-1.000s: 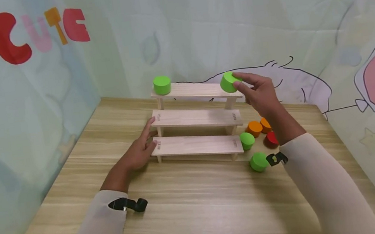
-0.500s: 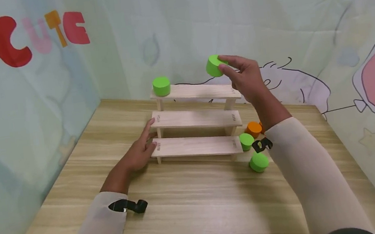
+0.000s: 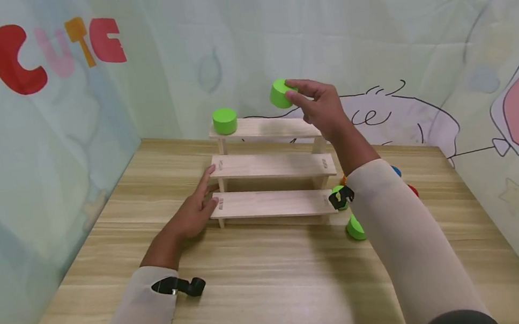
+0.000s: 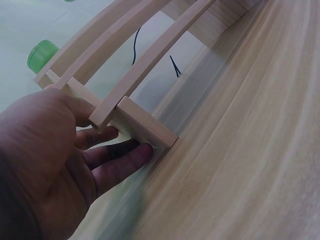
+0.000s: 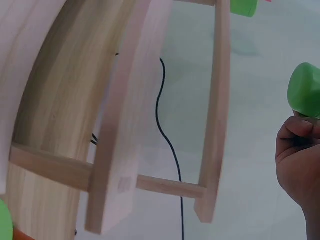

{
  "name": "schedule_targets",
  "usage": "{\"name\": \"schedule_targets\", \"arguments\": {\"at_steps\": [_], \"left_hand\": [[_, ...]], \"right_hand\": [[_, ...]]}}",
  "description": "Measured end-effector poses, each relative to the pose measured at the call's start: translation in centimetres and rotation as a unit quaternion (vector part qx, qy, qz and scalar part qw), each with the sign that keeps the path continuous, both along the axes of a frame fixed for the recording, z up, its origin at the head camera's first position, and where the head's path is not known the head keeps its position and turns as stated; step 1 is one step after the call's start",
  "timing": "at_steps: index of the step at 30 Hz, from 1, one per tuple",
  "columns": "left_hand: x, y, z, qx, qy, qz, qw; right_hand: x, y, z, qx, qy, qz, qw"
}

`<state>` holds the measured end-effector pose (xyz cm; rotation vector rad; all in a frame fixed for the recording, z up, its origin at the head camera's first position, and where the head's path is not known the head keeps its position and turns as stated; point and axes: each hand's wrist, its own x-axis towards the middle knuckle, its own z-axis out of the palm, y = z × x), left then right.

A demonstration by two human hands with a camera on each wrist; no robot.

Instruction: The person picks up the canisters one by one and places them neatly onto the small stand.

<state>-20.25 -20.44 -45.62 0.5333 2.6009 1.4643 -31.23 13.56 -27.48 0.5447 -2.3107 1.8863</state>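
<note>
Pale green cartoon-printed cloth walled the light wooden counter (image 3: 265,285) on the left, back and right, with red and pink letters (image 3: 56,49) high on the left wall. Near the back stood a three-tier pale wooden step shelf (image 3: 272,166), its top tier close to the back cloth; open counter lay in front of it and to its left. The left hand (image 3: 193,213) rested on the counter with straight fingers (image 4: 122,162) touching the left end of the lowest tier, holding nothing. The right hand (image 3: 318,106) was raised above the right half of the top tier and pinched a short green wooden cylinder (image 3: 280,93) between fingertips and thumb; the cylinder hung clear of the shelf at the hand's left side. A second green cylinder (image 3: 224,120) stood upright at the left end of the top tier, well apart from the held one. More green cylinders (image 3: 356,228) lay on the counter just right of the shelf, partly hidden by the right sleeve (image 3: 406,246).
</note>
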Motion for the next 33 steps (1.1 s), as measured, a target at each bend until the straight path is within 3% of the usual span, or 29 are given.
{"name": "schedule_targets", "arguments": {"at_steps": [13, 33], "left_hand": [[0.1, 0.4, 0.5, -0.005, -0.006, -0.004, 1.0], [0.1, 0.7, 0.6, -0.004, 0.002, -0.003, 1.0]], "right_hand": [[-1.1, -0.7, -3.0, 0.032, -0.073, -0.013, 0.997], [-1.0, -1.1, -3.7, 0.065, -0.073, -0.014, 0.995]]}}
